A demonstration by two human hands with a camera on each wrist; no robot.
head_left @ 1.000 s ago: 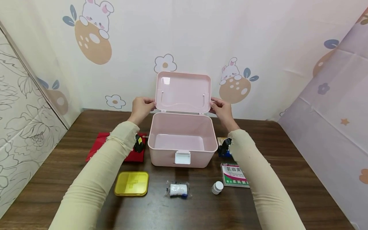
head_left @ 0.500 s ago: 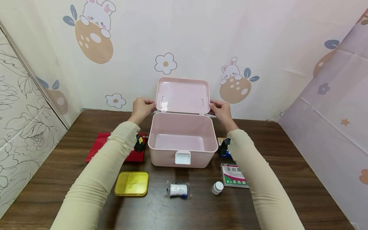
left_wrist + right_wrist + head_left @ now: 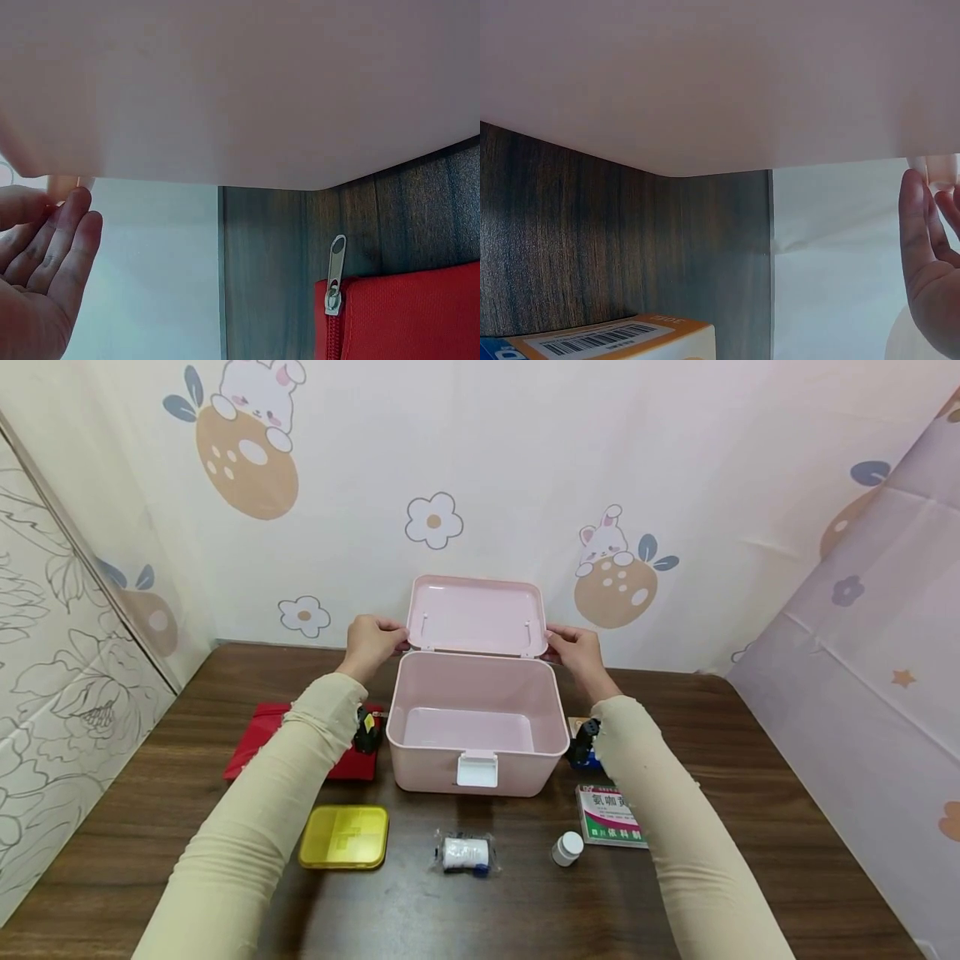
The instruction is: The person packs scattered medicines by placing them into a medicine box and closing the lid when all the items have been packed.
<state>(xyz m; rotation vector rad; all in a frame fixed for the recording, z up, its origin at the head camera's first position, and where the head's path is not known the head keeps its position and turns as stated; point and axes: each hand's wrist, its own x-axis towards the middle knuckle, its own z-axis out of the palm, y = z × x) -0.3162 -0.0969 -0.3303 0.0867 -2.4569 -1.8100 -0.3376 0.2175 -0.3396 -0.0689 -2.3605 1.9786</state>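
Observation:
A pink plastic storage box [image 3: 423, 772] stands near the middle of the table, its inside bare and its white latch [image 3: 477, 770] facing front. Its hinged lid [image 3: 477, 618] is raised and leans back toward the wall. At the lid's left edge, low down, my left hand [image 3: 369, 646] pinches it between thumb and fingers. The right hand [image 3: 577, 653] grips the opposite edge at about the same height. In the left wrist view the box wall [image 3: 225, 90] fills the upper part, with my left fingers [image 3: 75, 247] at the lid's edge.
Left of the box lies a red zippered pouch [image 3: 258, 739]. In front are a yellow pill case [image 3: 343, 837], a wrapped bandage roll [image 3: 465, 853] and a white bottle [image 3: 567, 849]. A medicine box [image 3: 611, 818] and an orange-and-blue box [image 3: 630, 341] sit at right, partly hidden.
The lid has tilted farther back, its top edge sinking in the head view. Both hands keep their hold on its sides and have barely moved. The box stays put.

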